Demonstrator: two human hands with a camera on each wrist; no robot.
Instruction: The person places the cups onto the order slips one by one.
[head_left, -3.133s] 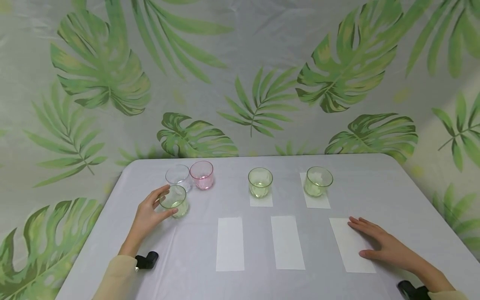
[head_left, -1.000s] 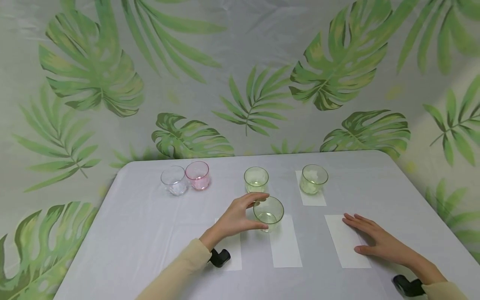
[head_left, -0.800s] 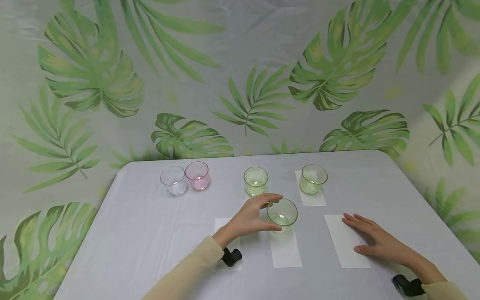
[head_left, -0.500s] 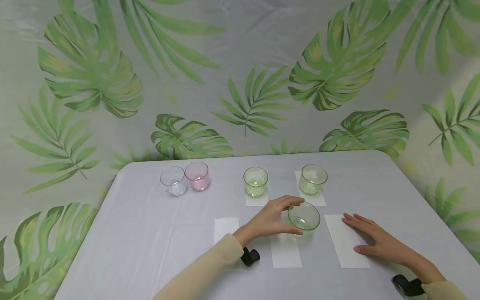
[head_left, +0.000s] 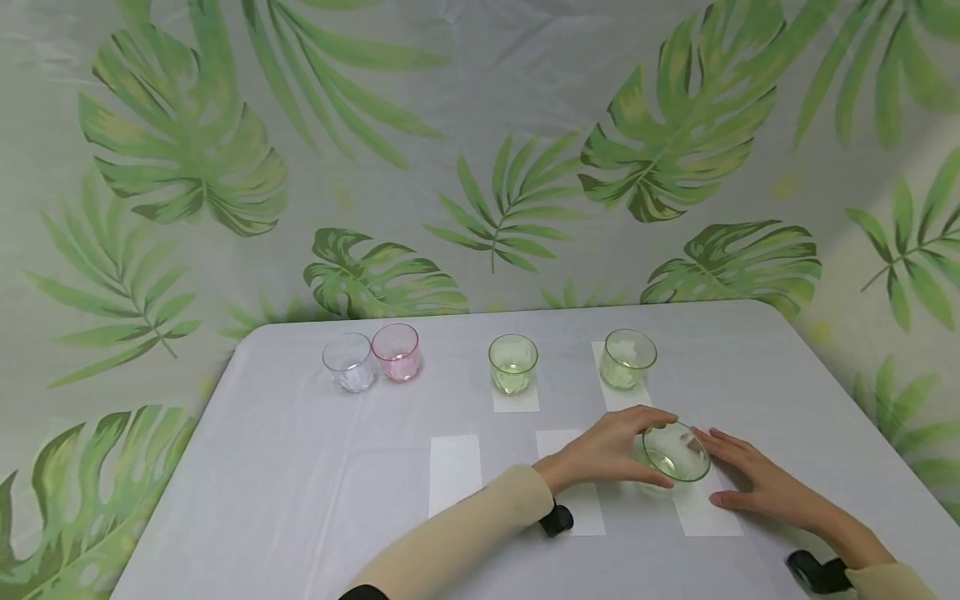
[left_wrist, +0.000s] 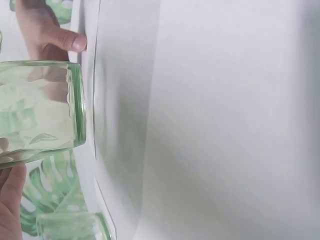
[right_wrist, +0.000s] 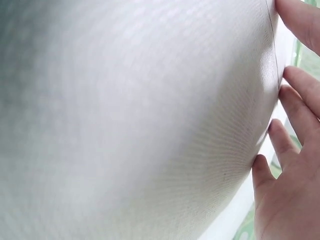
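My left hand [head_left: 611, 450] grips a green-tinted drinking glass [head_left: 675, 457] between thumb and fingers, at its left side. The glass is tilted a little and overlaps the far part of the front right white card [head_left: 708, 518]. In the left wrist view, the base of the held glass [left_wrist: 40, 107] is close over the white surface. My right hand [head_left: 776, 482] rests at the right side of that card, fingers relaxed and spread, right beside the glass. The right wrist view shows the right hand's fingertips [right_wrist: 283, 90] touching the white surface.
Two more green glasses [head_left: 513, 367] [head_left: 628, 362] stand on the two back cards. A clear glass [head_left: 350, 367] and a pink glass [head_left: 397, 354] stand side by side at the back left. Front left card [head_left: 454, 475] and front middle card [head_left: 591, 510] lie on the white-covered table [head_left: 300, 467].
My left hand has picked up the green glass from the left and carried it across the table to the front right card. The right hand has stayed in place.
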